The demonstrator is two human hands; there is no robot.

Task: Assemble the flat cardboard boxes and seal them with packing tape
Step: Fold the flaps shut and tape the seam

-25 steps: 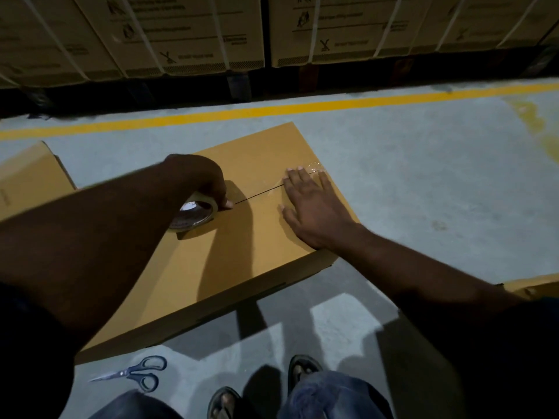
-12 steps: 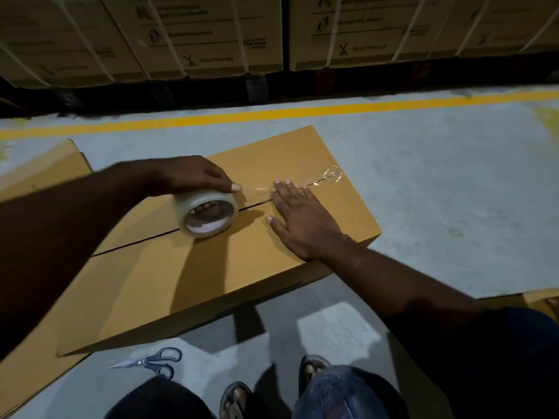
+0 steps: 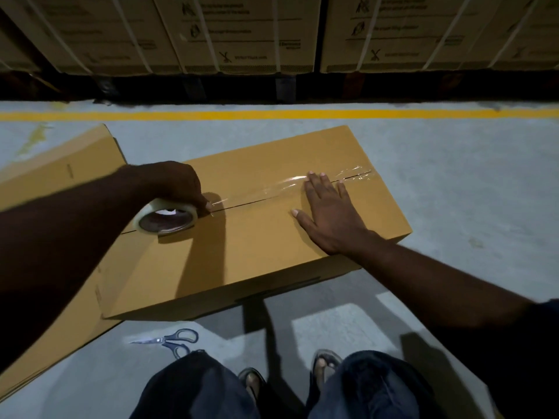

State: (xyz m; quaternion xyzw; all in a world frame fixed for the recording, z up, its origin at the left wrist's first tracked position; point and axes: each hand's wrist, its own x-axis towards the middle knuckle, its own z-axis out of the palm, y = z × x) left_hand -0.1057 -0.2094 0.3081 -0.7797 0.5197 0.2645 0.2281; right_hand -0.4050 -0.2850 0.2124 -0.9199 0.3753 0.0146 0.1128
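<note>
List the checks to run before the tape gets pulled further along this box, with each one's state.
1. Left hand grips the tape roll: ok.
2. Right hand lies flat on the taped stretch of the box: ok.
3. Tape strip follows the seam: ok.
4. Strip smooth: not ok, wrinkled at its right end.
5. Seam fully taped: not ok, bare left of the roll.
6. Scissors on the floor within reach: ok.
</note>
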